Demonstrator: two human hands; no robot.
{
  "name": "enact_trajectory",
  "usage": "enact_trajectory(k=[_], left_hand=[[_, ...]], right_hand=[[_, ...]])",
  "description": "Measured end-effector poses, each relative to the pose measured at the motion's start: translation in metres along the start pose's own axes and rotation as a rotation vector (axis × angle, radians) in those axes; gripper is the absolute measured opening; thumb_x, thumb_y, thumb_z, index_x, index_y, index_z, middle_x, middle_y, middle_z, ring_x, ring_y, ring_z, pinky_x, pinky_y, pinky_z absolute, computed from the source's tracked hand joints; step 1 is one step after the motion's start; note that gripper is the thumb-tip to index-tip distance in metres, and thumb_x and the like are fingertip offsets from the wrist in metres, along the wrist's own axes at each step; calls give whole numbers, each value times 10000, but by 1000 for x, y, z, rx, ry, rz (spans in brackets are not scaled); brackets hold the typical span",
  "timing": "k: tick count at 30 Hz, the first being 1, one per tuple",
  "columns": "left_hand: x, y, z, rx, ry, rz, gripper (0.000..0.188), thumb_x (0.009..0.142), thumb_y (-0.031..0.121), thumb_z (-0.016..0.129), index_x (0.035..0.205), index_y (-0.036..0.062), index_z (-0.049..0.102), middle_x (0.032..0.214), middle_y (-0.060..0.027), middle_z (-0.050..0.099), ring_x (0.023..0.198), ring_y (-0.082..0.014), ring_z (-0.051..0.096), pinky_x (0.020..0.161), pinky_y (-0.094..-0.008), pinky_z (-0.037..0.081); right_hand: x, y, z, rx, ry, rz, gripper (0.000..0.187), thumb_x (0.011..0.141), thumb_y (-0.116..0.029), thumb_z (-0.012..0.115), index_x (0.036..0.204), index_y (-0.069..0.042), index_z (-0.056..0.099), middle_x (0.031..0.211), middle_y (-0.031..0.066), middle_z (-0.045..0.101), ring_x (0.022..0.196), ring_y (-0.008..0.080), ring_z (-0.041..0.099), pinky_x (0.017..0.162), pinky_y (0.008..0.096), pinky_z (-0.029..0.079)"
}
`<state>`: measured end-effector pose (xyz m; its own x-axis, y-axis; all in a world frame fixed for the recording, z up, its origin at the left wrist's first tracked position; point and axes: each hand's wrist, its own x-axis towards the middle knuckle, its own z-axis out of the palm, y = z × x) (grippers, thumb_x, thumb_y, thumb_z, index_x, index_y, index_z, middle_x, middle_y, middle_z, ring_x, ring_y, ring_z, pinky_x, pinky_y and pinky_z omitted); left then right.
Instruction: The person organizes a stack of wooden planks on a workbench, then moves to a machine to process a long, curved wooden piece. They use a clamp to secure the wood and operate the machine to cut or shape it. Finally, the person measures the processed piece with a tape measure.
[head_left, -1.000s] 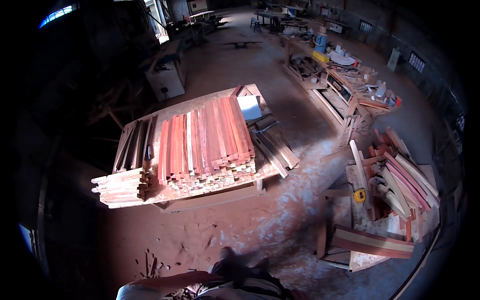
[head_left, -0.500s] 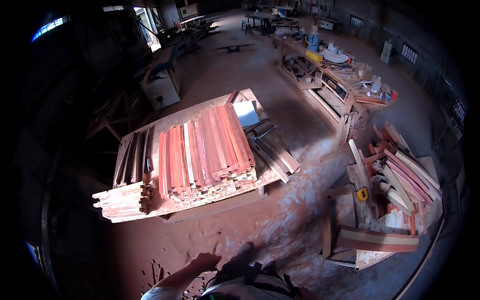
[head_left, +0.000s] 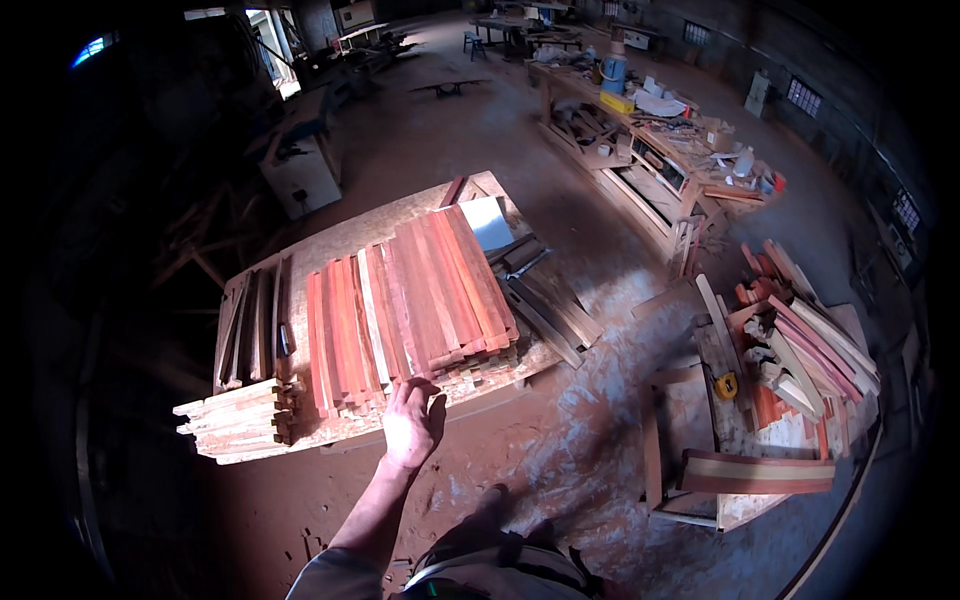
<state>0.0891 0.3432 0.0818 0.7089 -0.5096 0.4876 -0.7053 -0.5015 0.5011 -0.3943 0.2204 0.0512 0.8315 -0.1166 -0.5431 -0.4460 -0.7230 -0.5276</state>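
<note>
My left hand [head_left: 411, 422] reaches up from the lower edge to the near side of a broad stack of reddish wooden strips [head_left: 420, 285]. Its fingers bend together over the near end of a strip, and the thumb is on the right. Exactly how they grip is partly hidden. One pale strip [head_left: 372, 315] runs among the red ones. The stack lies on a low board table [head_left: 350, 222]. My right hand does not show.
Left on the table are dark strips [head_left: 258, 325] and a pile of pale wood pieces [head_left: 235, 415]. Grey planks [head_left: 545, 310] jut off its right edge. Farther right stand a scrap wood pile [head_left: 790, 350], a yellow tape measure [head_left: 726, 385] and a cluttered workbench [head_left: 670, 145].
My left hand has moved up and forward from near my body to the near ends of the wooden strips. The view has shifted slightly.
</note>
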Motion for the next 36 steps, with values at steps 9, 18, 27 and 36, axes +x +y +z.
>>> enact_trajectory(k=[9, 18, 27, 36], left_hand=[[12, -11, 16, 63, -1, 26, 191, 797, 65, 716, 974, 37, 652, 1244, -214, 591, 1174, -389, 536, 988, -468, 448], [18, -20, 23, 14, 22, 65, 173, 793, 58, 714, 954, 43, 652, 1226, -193, 610, 1166, -376, 542, 978, -463, 451], [24, -18, 22, 41, -13, 59, 178, 784, 105, 727, 931, 39, 653, 1341, -210, 559, 1253, -418, 495, 1045, -486, 426], [27, -10, 22, 33, -7, 59, 254, 773, 63, 729, 1018, 66, 660, 1317, -186, 587, 1273, -401, 486, 1052, -488, 414]], right_hand=[[4, -7, 13, -5, 9, 39, 433, 858, -208, 589, 1254, -33, 573, 1393, 261, 460, 1328, 454, 401, 1058, 554, 379], [5, -9, 23, -9, 35, 66, 412, 863, -220, 598, 1235, -43, 588, 1384, 254, 471, 1311, 455, 419, 1020, 565, 411], [5, -5, 40, 26, 34, 136, 489, 847, -216, 611, 1308, -60, 557, 1474, 250, 367, 1374, 474, 325, 1051, 606, 387], [3, 0, 48, -28, -8, 110, 526, 825, -186, 613, 1330, -55, 546, 1501, 274, 335, 1400, 467, 303, 1043, 581, 423]])
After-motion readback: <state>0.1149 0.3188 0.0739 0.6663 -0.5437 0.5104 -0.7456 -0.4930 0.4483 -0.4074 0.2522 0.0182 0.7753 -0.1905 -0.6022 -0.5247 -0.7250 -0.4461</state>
